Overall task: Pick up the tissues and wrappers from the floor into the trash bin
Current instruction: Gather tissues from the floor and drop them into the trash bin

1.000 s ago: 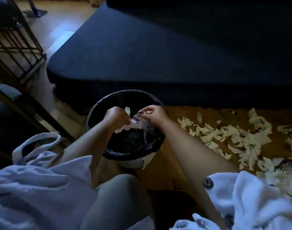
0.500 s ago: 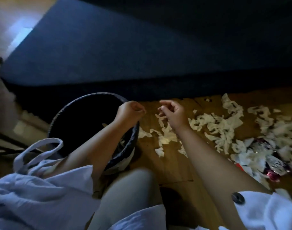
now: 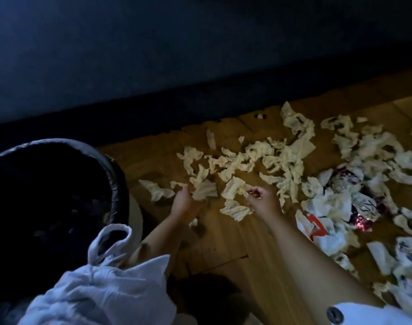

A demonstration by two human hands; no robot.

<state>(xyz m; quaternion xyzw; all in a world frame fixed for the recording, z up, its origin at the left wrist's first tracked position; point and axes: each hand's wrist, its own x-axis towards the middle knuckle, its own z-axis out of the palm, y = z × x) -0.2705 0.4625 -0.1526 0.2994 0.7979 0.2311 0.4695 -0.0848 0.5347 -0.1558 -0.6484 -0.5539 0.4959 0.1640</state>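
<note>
Tissue scraps (image 3: 284, 156), crumpled, on plank floor (image 3: 223, 242); left hand (image 3: 186, 201) grips one, right hand (image 3: 264, 201) pinches another.

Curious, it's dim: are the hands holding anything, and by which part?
The left hand grips one tissue scrap by its left edge; the right hand pinches another scrap by its right corner.

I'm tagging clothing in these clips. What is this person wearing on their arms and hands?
Both forearms are bare. The left hand and right hand show no gloves, and no ring or watch is visible in the dim light. Crumpled white sleeves begin higher up: the left sleeve has a fabric loop, the right sleeve a dark round button.
</note>
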